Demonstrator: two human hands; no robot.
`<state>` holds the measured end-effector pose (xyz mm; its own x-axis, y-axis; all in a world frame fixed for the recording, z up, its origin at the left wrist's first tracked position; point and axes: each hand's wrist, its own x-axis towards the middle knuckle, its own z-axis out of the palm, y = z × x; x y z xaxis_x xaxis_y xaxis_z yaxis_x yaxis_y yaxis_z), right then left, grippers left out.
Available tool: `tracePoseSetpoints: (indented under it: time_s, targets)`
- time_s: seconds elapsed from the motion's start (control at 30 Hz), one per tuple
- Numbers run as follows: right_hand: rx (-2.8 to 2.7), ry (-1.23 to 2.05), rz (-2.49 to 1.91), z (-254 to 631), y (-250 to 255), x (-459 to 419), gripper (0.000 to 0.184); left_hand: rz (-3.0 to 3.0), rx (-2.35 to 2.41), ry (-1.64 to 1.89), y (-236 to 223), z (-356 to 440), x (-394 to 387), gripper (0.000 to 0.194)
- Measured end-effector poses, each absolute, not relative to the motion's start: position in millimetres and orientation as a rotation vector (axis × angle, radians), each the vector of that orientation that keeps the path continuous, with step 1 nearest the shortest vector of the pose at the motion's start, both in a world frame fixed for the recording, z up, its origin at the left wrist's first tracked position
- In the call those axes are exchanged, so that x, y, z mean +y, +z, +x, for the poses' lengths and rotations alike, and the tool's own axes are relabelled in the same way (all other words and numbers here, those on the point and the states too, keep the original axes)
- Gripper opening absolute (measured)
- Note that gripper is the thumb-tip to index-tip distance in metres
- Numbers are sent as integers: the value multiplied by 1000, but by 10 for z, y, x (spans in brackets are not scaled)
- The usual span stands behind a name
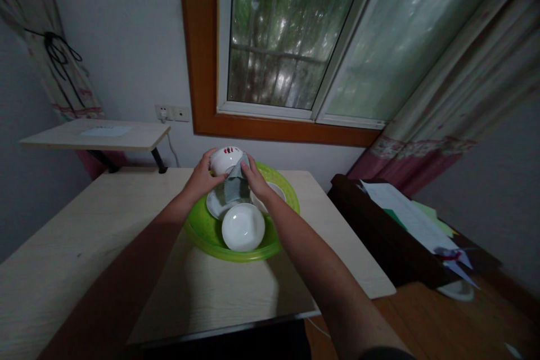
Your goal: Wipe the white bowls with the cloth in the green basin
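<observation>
A white bowl with red marks (226,160) is tilted on its side above the green basin (236,255). My left hand (205,176) is closed round its left side, thumb towards me. With my right hand (254,176) I press a grey-green cloth (236,184) against the bowl's right side, and the cloth hangs down below it. Lower in the basin a plain white bowl (243,227) faces up at the front. Behind it lies another white dish (217,203), and a further white bowl (276,192) is partly hidden by my right arm.
The basin stands on a pale wooden table (126,225). A small raised shelf (97,134) with a paper on it is at the left back. Wall sockets (172,113) and a window (291,39) are behind. Papers (405,214) lie on a dark brown piece of furniture (363,225) at the right.
</observation>
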<state>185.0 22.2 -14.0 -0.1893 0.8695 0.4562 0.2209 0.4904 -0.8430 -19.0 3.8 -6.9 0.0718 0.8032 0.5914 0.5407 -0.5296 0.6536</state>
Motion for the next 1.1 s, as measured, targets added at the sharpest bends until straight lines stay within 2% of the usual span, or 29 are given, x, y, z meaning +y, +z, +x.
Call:
tracePoseSetpoints:
  time_s: [0.17,0.77,0.93,1.1]
  targets:
    - [-1697,696,-959,1850,-165,258,59,2279,1331,1317,-22,-196,-25,73]
    - [-1675,756,-960,1856,-152,243,62,2234,1280,1276,-58,-196,-35,65]
    - [-1640,768,-933,1851,-146,237,63,2254,1277,1315,-58,-200,-23,67]
    - [-1574,841,-867,1829,-182,266,65,2311,1278,1383,-64,-191,1,81]
